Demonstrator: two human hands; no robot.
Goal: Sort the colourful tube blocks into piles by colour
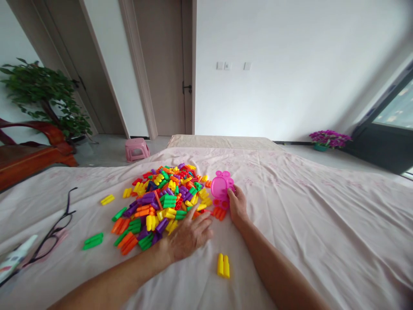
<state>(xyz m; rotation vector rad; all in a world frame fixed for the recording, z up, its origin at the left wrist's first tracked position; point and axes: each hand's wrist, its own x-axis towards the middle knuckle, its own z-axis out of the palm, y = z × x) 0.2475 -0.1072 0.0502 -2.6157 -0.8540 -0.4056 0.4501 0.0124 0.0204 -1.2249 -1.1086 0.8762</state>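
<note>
A heap of red, orange, yellow, green and purple plastic pieces [167, 201] lies on the cloth-covered table. My left hand [192, 232] is at the heap's near right edge, palm down with its fingers spread, over or touching some pieces. My right hand [238, 204] grips the right edge of a pink plastic frame [220, 188] with rounded lobes. Orange pieces [219, 213] lie just below the pink frame. Nearer to me, a yellow piece [223, 265] lies apart between my forearms.
Black-framed glasses [51, 234] and a white tube [18, 257] lie at the left. Loose green [93, 241] and yellow [107, 199] pieces sit left of the heap. Beyond the table are a pink stool [137, 149], a wooden chair [35, 150] and purple flowers [329, 138].
</note>
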